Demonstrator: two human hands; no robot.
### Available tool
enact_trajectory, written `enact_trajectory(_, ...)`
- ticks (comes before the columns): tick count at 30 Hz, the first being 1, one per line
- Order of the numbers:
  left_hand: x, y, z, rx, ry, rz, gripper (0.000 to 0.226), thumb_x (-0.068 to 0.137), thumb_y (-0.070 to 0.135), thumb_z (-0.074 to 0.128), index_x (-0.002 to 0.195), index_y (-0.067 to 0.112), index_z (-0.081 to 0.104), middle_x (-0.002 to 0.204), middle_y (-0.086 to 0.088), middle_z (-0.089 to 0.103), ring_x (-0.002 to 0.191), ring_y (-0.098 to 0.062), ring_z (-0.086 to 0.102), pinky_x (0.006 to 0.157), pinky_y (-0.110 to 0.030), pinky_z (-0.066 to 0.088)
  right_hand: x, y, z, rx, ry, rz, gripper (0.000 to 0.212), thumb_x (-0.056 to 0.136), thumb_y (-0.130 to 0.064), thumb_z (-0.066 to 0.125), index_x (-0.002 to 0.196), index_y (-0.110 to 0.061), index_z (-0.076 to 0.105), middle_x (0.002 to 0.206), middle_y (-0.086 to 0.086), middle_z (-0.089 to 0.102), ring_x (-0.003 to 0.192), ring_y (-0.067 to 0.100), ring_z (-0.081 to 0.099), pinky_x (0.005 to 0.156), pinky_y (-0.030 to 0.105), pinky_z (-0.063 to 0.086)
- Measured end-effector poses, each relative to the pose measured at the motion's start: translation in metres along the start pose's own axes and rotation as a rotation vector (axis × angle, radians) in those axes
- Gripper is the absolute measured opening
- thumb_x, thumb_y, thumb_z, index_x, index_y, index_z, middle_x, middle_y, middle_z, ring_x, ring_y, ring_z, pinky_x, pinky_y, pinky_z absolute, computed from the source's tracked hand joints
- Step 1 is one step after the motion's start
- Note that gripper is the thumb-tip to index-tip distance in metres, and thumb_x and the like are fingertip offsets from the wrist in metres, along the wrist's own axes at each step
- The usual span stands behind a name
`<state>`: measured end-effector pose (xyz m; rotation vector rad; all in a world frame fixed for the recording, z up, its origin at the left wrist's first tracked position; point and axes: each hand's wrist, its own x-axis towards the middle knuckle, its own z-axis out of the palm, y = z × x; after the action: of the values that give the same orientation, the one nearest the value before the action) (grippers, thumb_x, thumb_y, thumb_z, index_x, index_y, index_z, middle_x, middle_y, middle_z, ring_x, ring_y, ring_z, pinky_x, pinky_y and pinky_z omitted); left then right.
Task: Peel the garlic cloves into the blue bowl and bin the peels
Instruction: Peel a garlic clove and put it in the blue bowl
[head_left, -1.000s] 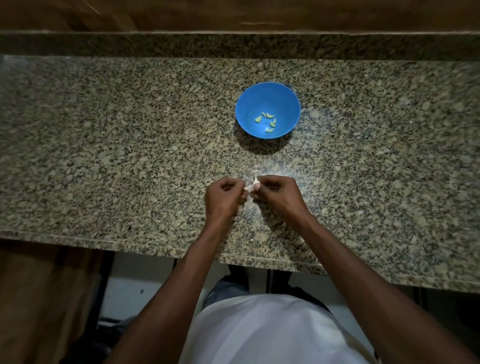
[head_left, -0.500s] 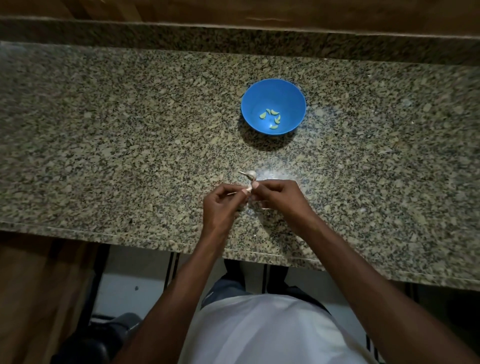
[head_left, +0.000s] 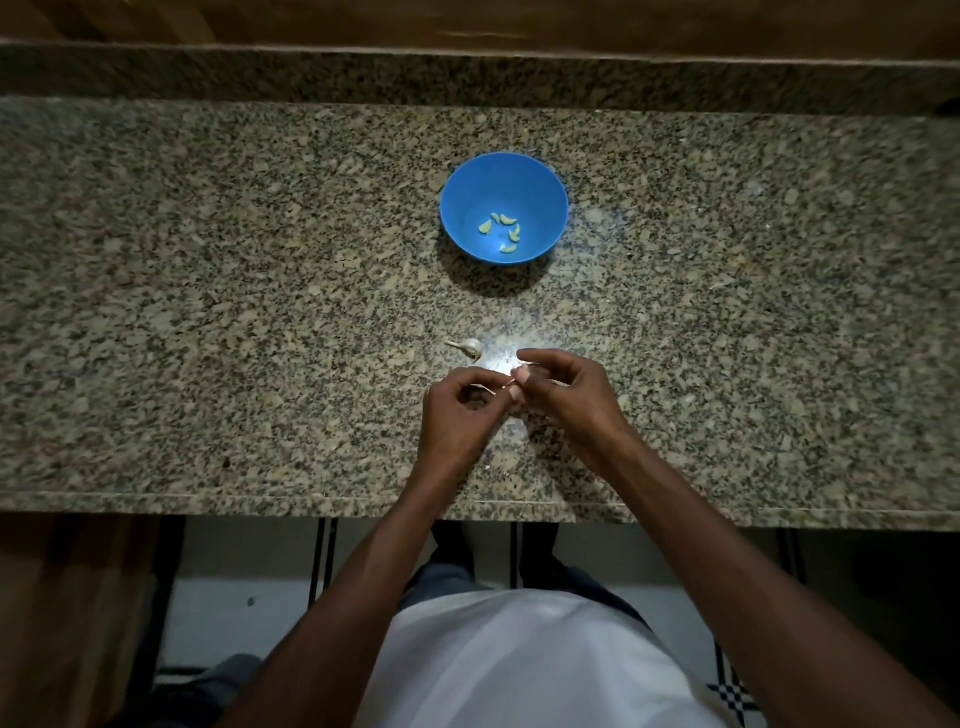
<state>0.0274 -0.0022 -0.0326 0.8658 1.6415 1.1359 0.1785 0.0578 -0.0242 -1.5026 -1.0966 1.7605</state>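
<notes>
A small garlic clove (head_left: 511, 385) is pinched between the fingertips of the left hand (head_left: 457, 415) and the right hand (head_left: 563, 395), just above the granite bench (head_left: 208, 312), near its front edge. Both hands are curled narrowly round it, so little of the clove shows, and how much skin remains cannot be told. A thin pale strip of peel (head_left: 480, 387) appears to trail toward the left hand.

The skin is best lifted at the tip with a nail while the clove is held steady by the other hand, then drawn off in one strip, not crushed. The peel should be kept gathered in one hand for the bin, which is not in view.

The blue bowl (head_left: 457, 208) stands well beyond the hands and holds five peeled cloves (head_left: 503, 231). The rest of the garlic bulb (head_left: 470, 346) lies just beyond the hands.
</notes>
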Motion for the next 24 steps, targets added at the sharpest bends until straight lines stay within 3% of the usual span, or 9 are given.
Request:
enact_trajectory(3,0.004,-0.002,-0.002,0.061,0.025,-0.034,0.024,0.082,0.018,0.087,0.103,0.018,0.074,0.091,-0.003,0.073,0.084,-0.013,0.070,0.071,-0.022,0.058,0.005,-0.004,-0.003,-0.018,0.078,-0.003,0.016,0.093,-0.003,0.076,0.109,-0.002,0.071,0.094,0.020,0.078,0.085,0.031,0.080,0.083,0.048,0.066)
enact_trajectory(6,0.008,-0.006,-0.009,0.223,0.083,0.014,0.020,0.088,0.016,0.081,0.105,0.020,0.071,0.091,-0.002,0.071,0.084,-0.014,0.068,0.074,-0.030,0.061,0.016,-0.008,-0.006,-0.451,0.098,-0.134,0.010,0.092,-0.013,0.078,0.102,-0.011,0.079,0.088,0.006,0.080,0.072,0.017,0.077,0.071,0.039,0.066)
enact_trajectory(9,0.014,-0.009,-0.017,0.424,0.100,0.123,0.017,0.091,0.016,0.075,0.107,0.016,0.069,0.100,-0.001,0.065,0.090,-0.017,0.064,0.081,-0.037,0.059,0.023,-0.014,-0.001,-0.773,0.017,-0.336,0.016,0.094,-0.013,0.074,0.106,-0.010,0.083,0.098,0.007,0.081,0.076,0.011,0.073,0.073,0.030,0.061)
enact_trajectory(11,0.018,-0.012,-0.021,0.525,0.076,0.194,0.018,0.093,0.017,0.072,0.110,0.016,0.067,0.105,0.003,0.060,0.095,-0.014,0.060,0.086,-0.034,0.055,0.026,-0.017,0.002,-0.934,-0.058,-0.419,0.018,0.092,-0.004,0.068,0.101,-0.007,0.083,0.097,0.012,0.079,0.079,0.018,0.071,0.073,0.035,0.061)
enact_trajectory(15,0.024,-0.018,-0.028,0.619,0.049,0.256,0.018,0.094,0.018,0.071,0.111,0.017,0.066,0.105,0.007,0.054,0.097,-0.009,0.052,0.085,-0.026,0.048,0.029,-0.021,0.006,-1.156,-0.125,-0.432,0.023,0.078,0.010,0.064,0.071,-0.011,0.073,0.073,0.009,0.067,0.064,0.023,0.065,0.062,0.045,0.058)
enact_trajectory(20,0.028,-0.024,-0.031,0.611,0.036,0.255,0.017,0.093,0.021,0.072,0.108,0.016,0.066,0.103,0.002,0.055,0.092,-0.012,0.054,0.081,-0.027,0.047,0.028,-0.025,0.007,-1.208,-0.107,-0.438,0.019,0.083,0.006,0.064,0.084,-0.006,0.078,0.086,0.012,0.072,0.075,0.027,0.069,0.071,0.044,0.060)
enact_trajectory(24,0.029,-0.026,-0.032,0.610,0.024,0.255,0.016,0.093,0.023,0.072,0.107,0.018,0.066,0.103,0.003,0.055,0.091,-0.012,0.054,0.079,-0.027,0.049,0.021,-0.022,0.010,-1.316,-0.146,-0.514,0.020,0.098,-0.006,0.055,0.094,-0.004,0.075,0.096,0.011,0.065,0.084,0.025,0.062,0.075,0.045,0.056)
